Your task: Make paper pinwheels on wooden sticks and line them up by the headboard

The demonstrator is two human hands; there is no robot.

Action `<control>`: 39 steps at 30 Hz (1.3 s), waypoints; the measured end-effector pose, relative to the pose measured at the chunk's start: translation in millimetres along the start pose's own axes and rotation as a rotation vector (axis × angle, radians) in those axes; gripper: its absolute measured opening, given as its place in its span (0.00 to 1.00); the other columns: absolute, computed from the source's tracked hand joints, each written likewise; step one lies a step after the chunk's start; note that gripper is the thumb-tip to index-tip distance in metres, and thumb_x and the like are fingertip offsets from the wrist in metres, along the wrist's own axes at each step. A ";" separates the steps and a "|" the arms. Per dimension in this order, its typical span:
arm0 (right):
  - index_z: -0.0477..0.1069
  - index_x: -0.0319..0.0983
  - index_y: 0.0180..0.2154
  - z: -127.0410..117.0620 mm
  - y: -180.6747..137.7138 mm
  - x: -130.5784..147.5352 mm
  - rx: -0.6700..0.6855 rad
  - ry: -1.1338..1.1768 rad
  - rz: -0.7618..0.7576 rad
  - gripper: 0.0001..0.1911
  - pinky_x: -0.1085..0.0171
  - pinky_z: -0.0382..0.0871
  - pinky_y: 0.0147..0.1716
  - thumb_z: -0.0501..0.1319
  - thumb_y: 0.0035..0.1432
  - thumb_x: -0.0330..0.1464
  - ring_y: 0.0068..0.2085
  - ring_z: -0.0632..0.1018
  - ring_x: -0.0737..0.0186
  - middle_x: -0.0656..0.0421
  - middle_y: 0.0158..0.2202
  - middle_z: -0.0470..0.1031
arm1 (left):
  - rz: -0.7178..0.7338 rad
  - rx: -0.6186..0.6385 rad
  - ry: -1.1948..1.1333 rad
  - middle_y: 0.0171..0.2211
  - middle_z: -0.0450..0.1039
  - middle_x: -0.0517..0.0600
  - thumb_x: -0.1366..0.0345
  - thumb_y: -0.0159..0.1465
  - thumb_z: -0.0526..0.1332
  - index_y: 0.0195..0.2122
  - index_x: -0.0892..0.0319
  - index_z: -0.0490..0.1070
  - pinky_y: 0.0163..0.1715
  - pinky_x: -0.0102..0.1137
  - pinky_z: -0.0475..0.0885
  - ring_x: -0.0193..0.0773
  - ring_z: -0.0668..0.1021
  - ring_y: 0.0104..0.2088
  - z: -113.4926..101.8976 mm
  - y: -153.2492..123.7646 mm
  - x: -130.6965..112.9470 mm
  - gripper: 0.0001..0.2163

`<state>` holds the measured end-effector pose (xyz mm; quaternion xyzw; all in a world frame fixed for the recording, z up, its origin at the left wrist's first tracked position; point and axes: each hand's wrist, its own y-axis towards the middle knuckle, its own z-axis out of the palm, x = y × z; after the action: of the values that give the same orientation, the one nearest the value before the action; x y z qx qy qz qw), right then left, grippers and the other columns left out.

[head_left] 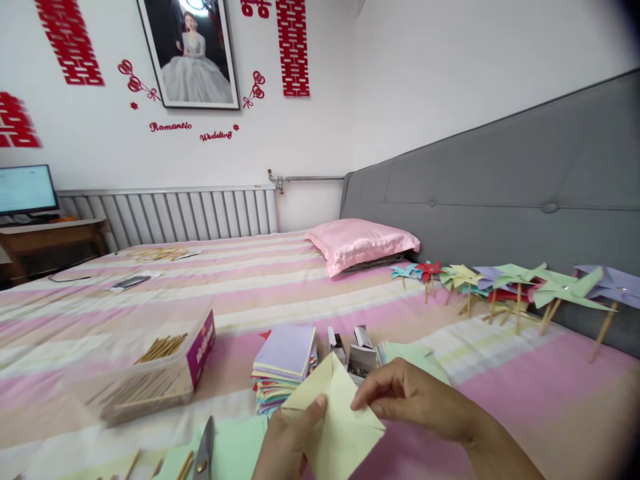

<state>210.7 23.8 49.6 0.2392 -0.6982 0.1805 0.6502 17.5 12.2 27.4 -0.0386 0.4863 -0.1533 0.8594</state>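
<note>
Pointing cornerwise forward, yellow paper (343,427) is pinched by left hand (290,437); right grip (407,397) unclear.

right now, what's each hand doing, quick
Left hand: closed, holding the yellow paper.
Right hand: half-curled at the paper's edge; can't tell if it's gripping.

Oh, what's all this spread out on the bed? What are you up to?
A person is handling a pale yellow paper sheet with slits near its corners. The left hand grips it, thumb on top, while the right hand is at its upper right edge. Just beyond sits a stack of coloured paper, with scissors and a clear box of sticks to the left. Finished-looking pinwheels stand along the headboard.
</note>
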 end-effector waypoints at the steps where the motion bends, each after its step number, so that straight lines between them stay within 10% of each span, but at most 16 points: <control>1: 0.76 0.38 0.37 -0.2 -1.0 0.7 0.027 -0.005 0.002 0.11 0.63 0.65 0.39 0.60 0.50 0.31 0.39 0.75 0.59 0.55 0.36 0.77 | -0.017 0.033 0.008 0.36 0.78 0.60 0.65 0.51 0.65 0.46 0.66 0.71 0.36 0.36 0.71 0.48 0.78 0.38 -0.1 -0.3 0.1 0.21; 13: 0.79 0.39 0.32 -0.5 -4.7 6.4 0.087 -0.138 0.093 0.08 0.67 0.67 0.33 0.64 0.46 0.33 0.32 0.76 0.63 0.57 0.28 0.78 | -0.017 0.235 -0.013 0.29 0.78 0.60 0.61 0.47 0.68 0.39 0.66 0.75 0.33 0.38 0.71 0.48 0.78 0.30 -8.3 9.3 18.1 0.19; 39: 0.76 0.33 0.25 10.5 11.6 -13.5 -0.077 -0.277 0.099 0.06 0.71 0.59 0.23 0.63 0.45 0.31 0.23 0.69 0.69 0.60 0.20 0.72 | 0.026 0.110 0.150 0.27 0.78 0.61 0.58 0.43 0.69 0.34 0.69 0.75 0.26 0.34 0.70 0.45 0.78 0.25 -12.9 15.4 25.5 0.21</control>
<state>196.0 28.8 35.9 0.2019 -0.7987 0.1505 0.5466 22.2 20.2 -3.7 0.0263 0.5408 -0.1711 0.8232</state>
